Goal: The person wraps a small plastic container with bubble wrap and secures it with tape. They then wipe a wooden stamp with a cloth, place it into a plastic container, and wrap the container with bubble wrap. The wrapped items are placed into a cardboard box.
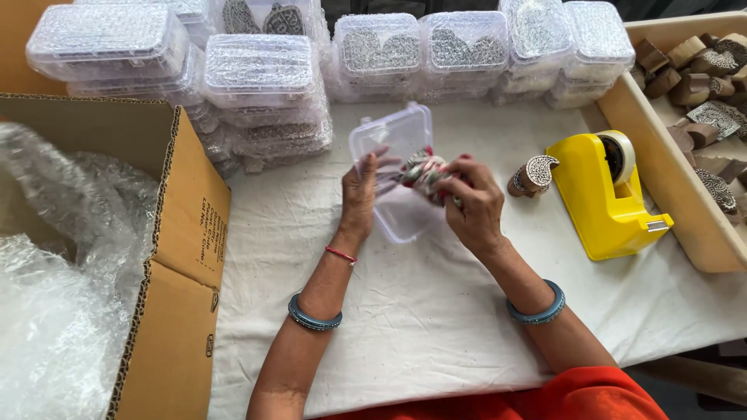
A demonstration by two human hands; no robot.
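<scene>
Near the middle of the white cloth-covered table [436,311], the left hand [359,194] steadies an open clear plastic box [393,175], its fingers spread flat along the box's left side with the fingertips against the plastic. The right hand [475,204] is curled shut around a small bundle of patterned fabric [424,175], red, white and grey, pinched between thumb and fingers right over the box. The box's long axis runs away from the person and leans slightly right, with the hinged lid standing at the far end and the tray nearer the body. The bundle lies roughly crosswise to that, pointing left toward the other hand. Room is tight on the far side: stacks of closed clear boxes [264,78] holding carved blocks line the table's back edge just beyond the lid. To the left, the flap of a cardboard carton [183,257] filled with bubble wrap [54,295] borders the work area. To the right, a carved wooden printing block [533,175] stands near the right hand, a yellow tape dispenser [603,194] just past it, and a wooden tray [677,187] of more blocks closes that side. The cloth between the forearms and the near table edge is the widest free stretch.
</scene>
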